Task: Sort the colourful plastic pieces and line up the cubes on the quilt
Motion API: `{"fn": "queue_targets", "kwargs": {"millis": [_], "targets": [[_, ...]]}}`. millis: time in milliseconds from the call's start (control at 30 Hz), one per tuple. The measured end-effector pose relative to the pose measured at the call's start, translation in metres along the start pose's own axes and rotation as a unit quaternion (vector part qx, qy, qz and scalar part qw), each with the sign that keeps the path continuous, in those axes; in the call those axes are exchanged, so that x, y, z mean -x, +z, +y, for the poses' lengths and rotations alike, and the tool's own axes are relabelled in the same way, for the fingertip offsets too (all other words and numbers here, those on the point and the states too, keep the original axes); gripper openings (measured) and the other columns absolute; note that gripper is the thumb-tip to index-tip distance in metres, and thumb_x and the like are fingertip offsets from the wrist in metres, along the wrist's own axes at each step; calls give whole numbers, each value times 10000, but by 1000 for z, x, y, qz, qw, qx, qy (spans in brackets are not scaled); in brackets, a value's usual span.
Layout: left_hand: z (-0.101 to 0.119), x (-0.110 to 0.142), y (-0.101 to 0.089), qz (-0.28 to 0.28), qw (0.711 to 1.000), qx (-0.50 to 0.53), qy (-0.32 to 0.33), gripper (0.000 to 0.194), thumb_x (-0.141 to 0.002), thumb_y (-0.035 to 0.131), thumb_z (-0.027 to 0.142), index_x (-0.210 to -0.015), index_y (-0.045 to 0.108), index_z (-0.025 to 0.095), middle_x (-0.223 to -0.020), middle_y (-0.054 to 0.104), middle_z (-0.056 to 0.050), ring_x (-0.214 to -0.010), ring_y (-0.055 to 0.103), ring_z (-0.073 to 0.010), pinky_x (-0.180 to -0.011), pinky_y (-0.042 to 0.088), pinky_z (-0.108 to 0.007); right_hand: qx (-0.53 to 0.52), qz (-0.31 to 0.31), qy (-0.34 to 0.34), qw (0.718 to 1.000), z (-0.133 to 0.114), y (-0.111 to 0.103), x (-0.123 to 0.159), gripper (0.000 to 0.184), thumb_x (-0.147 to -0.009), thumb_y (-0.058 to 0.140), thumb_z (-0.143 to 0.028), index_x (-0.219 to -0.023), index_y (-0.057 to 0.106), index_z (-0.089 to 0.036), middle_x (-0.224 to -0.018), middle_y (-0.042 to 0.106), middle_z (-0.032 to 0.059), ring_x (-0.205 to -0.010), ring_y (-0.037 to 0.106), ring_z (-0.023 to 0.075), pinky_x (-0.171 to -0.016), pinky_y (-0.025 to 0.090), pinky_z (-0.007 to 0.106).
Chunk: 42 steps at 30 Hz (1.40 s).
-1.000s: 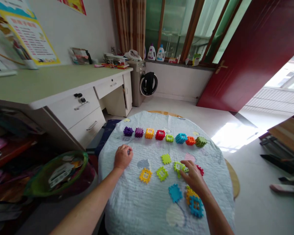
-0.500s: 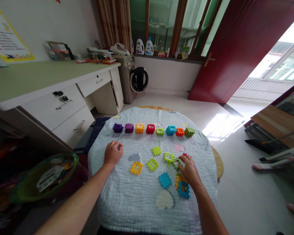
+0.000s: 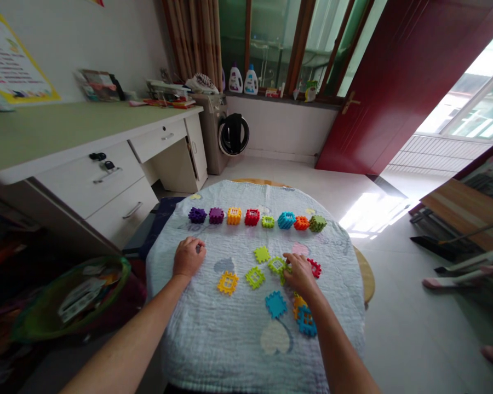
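Note:
My left hand [image 3: 189, 257] rests closed on the cloth at the left, with a small dark bit showing at its fingers that I cannot make out. Bent over the right side of the table, my right hand [image 3: 301, 272] has its fingers on a green interlocking tile, mostly hidden beneath them. Against its fingertips lies a light green window tile [image 3: 276, 265]. Nearby are a plain green tile [image 3: 262, 254], a green frame tile [image 3: 255, 277], a blue tile [image 3: 275, 304] and a red tile [image 3: 314, 268]. A blue window tile [image 3: 307, 321] overlaps a yellow one by my right wrist.
Several coloured block cubes stand in a row across the far side, among them a red cube [image 3: 252, 216] and a blue one [image 3: 286, 220]. A yellow window tile [image 3: 227, 283] lies left of centre. A basket [image 3: 123, 273] stands beside the cloth-covered round table [image 3: 213, 350].
My right hand has shifted left, closer to the light green window tile, uncovering more of the red tile. My left hand stays closed in place. The camera view turned right earlier.

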<state>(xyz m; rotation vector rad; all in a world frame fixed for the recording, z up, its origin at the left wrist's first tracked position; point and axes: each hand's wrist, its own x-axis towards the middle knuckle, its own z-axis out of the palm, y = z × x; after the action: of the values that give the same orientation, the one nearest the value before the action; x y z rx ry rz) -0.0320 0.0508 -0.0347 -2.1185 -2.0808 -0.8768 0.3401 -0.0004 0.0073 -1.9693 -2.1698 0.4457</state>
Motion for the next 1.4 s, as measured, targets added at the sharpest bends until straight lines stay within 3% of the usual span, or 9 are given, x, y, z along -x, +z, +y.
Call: {"fn": "queue_targets", "kwargs": {"millis": [200,400,700,933,1133,1267,1400], "targets": [[-1,0,2,3,1000,5,-1,151,-748,496,223,-750,645,197,-869,641,-83,-862,567,-251,-862,455,-375,-21,-13,-20,1000,-8,-6,1,523,-767,623,-329,-1271,575,-196,-1199,623,94,-1118,500,271,-946,336,348],[-1,0,2,5,1000,0,-5,151,-751,498,225,-754,647,201,-870,637,-79,-856,562,-246,-854,455,-369,-12,-56,-45,997,-27,-3,2,593,-707,643,-269,-1291,540,-239,-1325,549,74,-1141,467,275,-930,330,352],[-2,0,3,6,1000,3,-2,145,-750,502,225,-750,646,204,-866,635,-79,-852,561,-247,-848,456,-373,14,-62,-50,997,-32,2,-2,504,-693,663,-238,-1191,579,-249,-1184,584,72,-1090,466,261,-897,324,349],[0,0,1,4,1000,5,-6,144,-752,497,221,-749,639,203,-863,636,-81,-850,559,-246,-847,458,-377,-11,-52,-115,992,-41,-12,-33,578,-704,618,-169,-1274,542,-231,-1316,533,65,-1141,440,243,-948,337,346],[3,1,-2,-1,1000,9,-14,131,-753,498,216,-748,629,204,-862,636,-77,-858,555,-244,-846,456,-371,43,-114,-125,985,-56,-12,-55,567,-697,676,-187,-1251,573,-252,-1300,559,63,-1176,429,274,-961,341,368],[5,1,-4,-4,1000,11,-15,128,-757,499,211,-747,627,206,-867,636,-75,-866,557,-242,-855,454,-371,62,-121,-146,980,-57,-12,-59,613,-690,699,-215,-1284,553,-244,-1314,547,83,-1181,432,286,-955,354,381],[6,1,-5,-5,1000,10,-19,113,-751,507,205,-747,620,212,-868,633,-68,-864,562,-239,-854,453,-367,92,-145,-173,970,-59,-14,-64,541,-680,690,-196,-1212,604,-248,-1268,563,84,-1139,462,285,-930,367,383]]}}
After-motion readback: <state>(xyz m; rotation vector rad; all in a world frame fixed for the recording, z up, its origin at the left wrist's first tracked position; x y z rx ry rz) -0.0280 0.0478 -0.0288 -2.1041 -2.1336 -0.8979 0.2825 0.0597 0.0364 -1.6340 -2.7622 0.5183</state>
